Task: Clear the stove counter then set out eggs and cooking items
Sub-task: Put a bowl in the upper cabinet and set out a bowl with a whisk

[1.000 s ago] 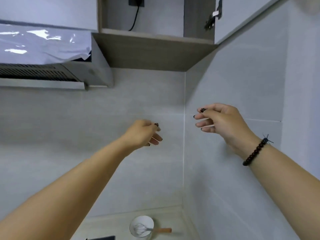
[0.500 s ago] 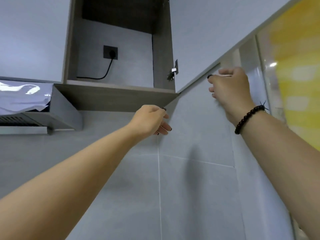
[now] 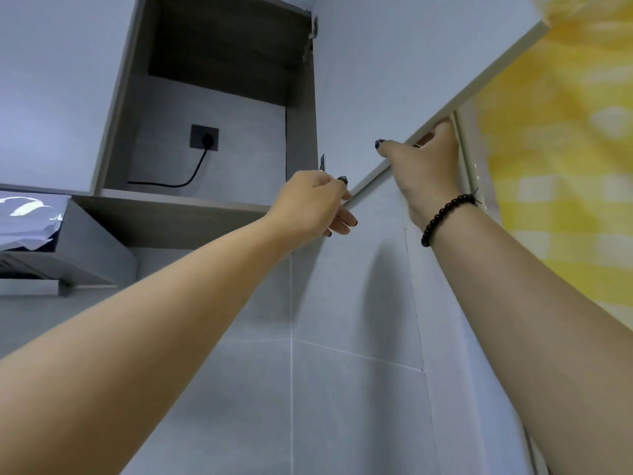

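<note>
Overhead, both hands at the open white flat cupboard door (image 3: 428, 80).
Right hand (image 3: 424, 166) grips its lower edge; left hand (image 3: 313, 205) pinches its corner below the hinge.

Two hands, left hand (image 3: 313, 204) and right hand (image 3: 423, 173); one beaded bracelet (image 3: 445, 214). One open cabinet (image 3: 219, 97) with one door (image 3: 411, 80), one wall socket (image 3: 204, 137), one black cable (image 3: 178, 181). One range hood (image 3: 68, 255).
</note>
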